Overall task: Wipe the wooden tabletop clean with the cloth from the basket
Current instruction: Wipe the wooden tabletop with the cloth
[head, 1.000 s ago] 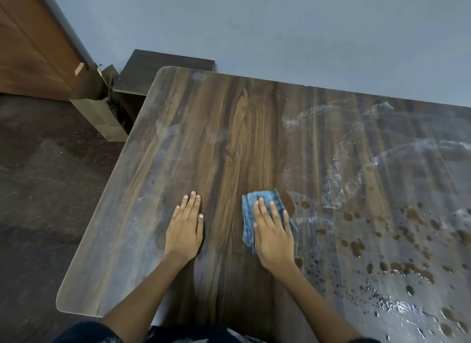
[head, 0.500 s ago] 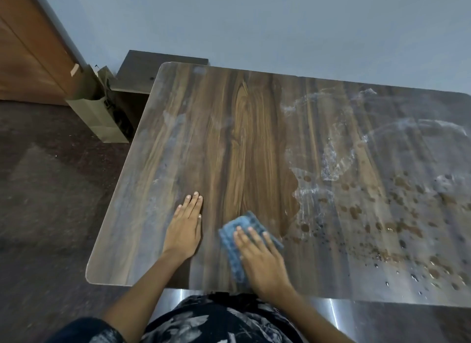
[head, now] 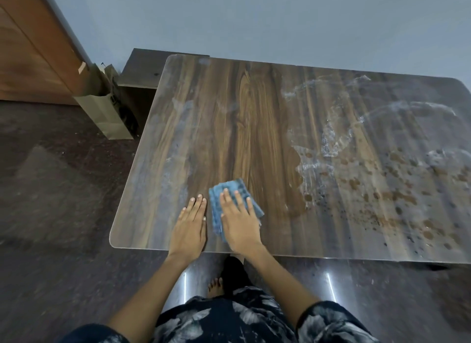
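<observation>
Down near the front edge of the wooden tabletop [head: 254, 118], the right hand [head: 238, 221] lies flat on a folded blue cloth [head: 230, 189], fingers straight and spread, pressing it to the wood rather than gripping it; the palm covers much of the cloth, so only its far end and side edges show. Just beside it, the left hand [head: 190, 226] rests flat on the bare wood, fingers straight and together, holding nothing. To the right of the cloth, whitish smears [head: 328, 143] and brown spots [head: 397, 197] mark the surface, though glare there makes it hard to tell wet film from reflection. The table's right end is cut off by the picture's edge. Beyond the far left corner, a brown paper bag [head: 107, 113] stands on the floor, its contents dark and unreadable. A bare foot [head: 216, 286] shows below the table's edge.
</observation>
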### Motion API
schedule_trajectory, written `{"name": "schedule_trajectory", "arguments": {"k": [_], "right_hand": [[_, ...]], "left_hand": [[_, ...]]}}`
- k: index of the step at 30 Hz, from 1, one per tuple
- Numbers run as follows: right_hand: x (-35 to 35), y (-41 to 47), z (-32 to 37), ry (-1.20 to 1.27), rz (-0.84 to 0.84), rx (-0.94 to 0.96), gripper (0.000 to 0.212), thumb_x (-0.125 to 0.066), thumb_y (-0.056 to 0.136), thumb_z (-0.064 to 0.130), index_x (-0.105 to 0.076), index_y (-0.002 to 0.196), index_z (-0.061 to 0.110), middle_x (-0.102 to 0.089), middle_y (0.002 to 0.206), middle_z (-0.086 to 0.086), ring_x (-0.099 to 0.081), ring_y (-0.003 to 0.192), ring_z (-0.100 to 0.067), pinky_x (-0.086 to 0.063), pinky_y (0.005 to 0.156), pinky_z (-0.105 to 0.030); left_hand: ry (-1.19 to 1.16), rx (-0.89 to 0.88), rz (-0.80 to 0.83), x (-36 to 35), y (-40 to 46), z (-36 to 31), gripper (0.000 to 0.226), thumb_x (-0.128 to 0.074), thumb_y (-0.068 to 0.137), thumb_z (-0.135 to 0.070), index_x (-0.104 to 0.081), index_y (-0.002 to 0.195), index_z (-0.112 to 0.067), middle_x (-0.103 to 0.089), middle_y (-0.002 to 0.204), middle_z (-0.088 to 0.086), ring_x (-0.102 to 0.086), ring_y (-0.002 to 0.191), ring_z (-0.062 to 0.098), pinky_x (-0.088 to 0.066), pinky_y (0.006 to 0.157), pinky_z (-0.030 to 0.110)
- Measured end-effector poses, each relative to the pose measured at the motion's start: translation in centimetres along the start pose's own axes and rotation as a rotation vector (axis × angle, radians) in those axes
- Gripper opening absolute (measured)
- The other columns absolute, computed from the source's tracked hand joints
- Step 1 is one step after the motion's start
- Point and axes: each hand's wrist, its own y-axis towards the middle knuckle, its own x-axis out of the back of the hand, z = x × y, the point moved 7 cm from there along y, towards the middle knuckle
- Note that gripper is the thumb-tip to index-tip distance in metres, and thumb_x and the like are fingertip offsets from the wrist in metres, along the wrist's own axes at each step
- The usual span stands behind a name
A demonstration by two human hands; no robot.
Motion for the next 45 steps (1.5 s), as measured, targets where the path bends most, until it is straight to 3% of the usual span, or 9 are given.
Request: {"name": "schedule_trajectory", "arguments": {"k": [4,9,13,16,21,26,33,38,45], "right_hand": [[-1.8,-5.4,-0.8,-0.065,0.095,0.117,0.056,-0.026,0.089,0.034,-0.036,0.141,0.014,-0.045,0.144,0.002,-0.038,0.134,-0.017,-0.022,0.110,-0.041],[-0.4,-6.7,-8.0,-0.041,-0.005,-0.102,0.050,-0.020,0.098,0.030,-0.037,0.142,0.015,-0.040,0.146,0.002,-0.033,0.137,-0.018,-0.008,0.115,-0.036],[0.7,-3.2,-8.6,0.017,-0.025,-0.282,0.057,-0.002,0.096,0.035,-0.007,0.151,0.017,-0.007,0.158,0.003,-0.004,0.145,-0.019,0.001,0.115,-0.039],[0.7,-0.2,-5.6,0.036,-0.002,-0.312,0.052,-0.013,0.103,0.028,0.007,0.150,0.017,0.008,0.158,0.003,0.010,0.145,-0.018,0.009,0.114,-0.040],[-0.3,-0.5,1.6,-0.032,0.055,0.010,0.056,-0.028,0.101,0.024,-0.004,0.151,0.015,-0.003,0.159,0.000,0.002,0.145,-0.022,0.008,0.114,-0.040],[-2.2,-5.1,0.7,-0.100,0.098,0.177,0.052,-0.028,0.091,0.030,-0.042,0.140,0.017,-0.044,0.144,0.003,-0.039,0.134,-0.017,-0.023,0.113,-0.040],[-0.8,-8.8,-8.4,-0.071,0.042,0.057,0.052,-0.028,0.094,0.031,-0.029,0.144,0.018,-0.035,0.148,0.004,-0.028,0.138,-0.014,-0.028,0.113,-0.042],[1.8,-4.1,-14.2,0.039,-0.003,-0.200,0.060,0.004,0.093,0.039,-0.002,0.150,0.020,-0.004,0.158,0.006,0.004,0.145,-0.015,0.008,0.114,-0.035],[1.6,-1.4,-9.7,-0.022,0.019,-0.021,0.053,-0.026,0.100,0.027,-0.012,0.150,0.015,-0.012,0.158,0.000,-0.007,0.145,-0.024,0.001,0.115,-0.042]], "left_hand": [[0.011,-0.005,0.003,0.0,-1.0,0.4,0.061,-0.005,0.091,-0.033,-0.026,0.143,-0.007,-0.021,0.152,0.003,-0.014,0.141,0.016,-0.009,0.113,0.029],[0.017,-0.025,0.004,0.2,-1.2,0.0,0.065,0.001,0.089,-0.036,-0.021,0.144,-0.008,-0.012,0.152,-0.002,-0.006,0.140,0.011,-0.003,0.113,0.026],[0.012,-0.020,0.008,0.3,-2.0,0.2,0.066,0.001,0.089,-0.037,-0.020,0.144,-0.008,-0.014,0.153,-0.001,-0.002,0.138,0.009,-0.003,0.113,0.027],[0.005,-0.015,0.012,0.3,-2.7,0.3,0.063,-0.002,0.091,-0.036,-0.021,0.145,-0.008,-0.013,0.153,-0.001,-0.002,0.138,0.009,-0.003,0.113,0.027],[-0.022,0.004,0.029,0.5,-2.9,0.4,0.055,-0.014,0.094,-0.027,-0.019,0.145,-0.009,-0.013,0.153,0.000,-0.003,0.140,0.010,-0.002,0.114,0.027],[-0.010,0.055,0.010,0.5,-2.5,-0.6,0.051,-0.019,0.098,-0.023,-0.015,0.146,-0.008,-0.012,0.154,0.003,-0.004,0.142,0.014,-0.002,0.114,0.029],[0.000,-0.118,0.106,-1.7,-0.1,-6.0,0.064,0.001,0.088,-0.037,-0.009,0.146,-0.012,0.001,0.152,-0.003,-0.001,0.143,0.015,0.004,0.112,0.024],[0.002,-0.117,0.107,-1.9,1.0,-7.5,0.050,-0.021,0.100,-0.023,-0.005,0.147,-0.014,-0.001,0.155,-0.002,0.002,0.143,0.013,0.004,0.112,0.023],[-0.001,-0.060,0.082,-2.7,2.1,-8.3,0.073,0.005,0.083,-0.043,-0.012,0.146,-0.011,-0.007,0.155,0.000,0.005,0.138,0.007,0.002,0.111,0.024]]}}
